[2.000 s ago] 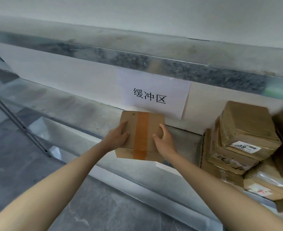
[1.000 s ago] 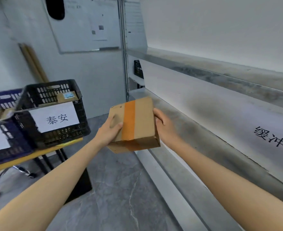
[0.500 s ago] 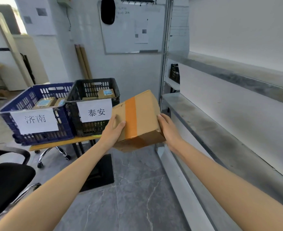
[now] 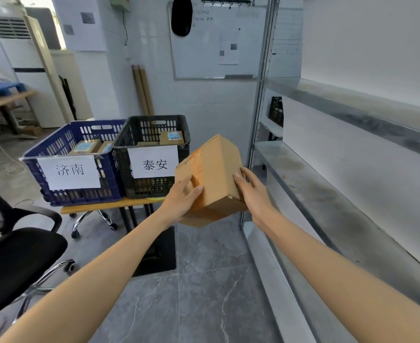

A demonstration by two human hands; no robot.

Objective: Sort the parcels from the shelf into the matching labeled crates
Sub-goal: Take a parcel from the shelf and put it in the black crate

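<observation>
Gripping parcel (image 4: 211, 174) tilted between my left hand (image 4: 181, 198) and right hand (image 4: 252, 191), one on each opposite face. Seems light, stiff, smooth-sided; I'd squeeze flat faces, not corners.

Blue crate (image 4: 55, 149) label: 济南; black crate (image 4: 127, 137) (adjacent): 泰安.
</observation>
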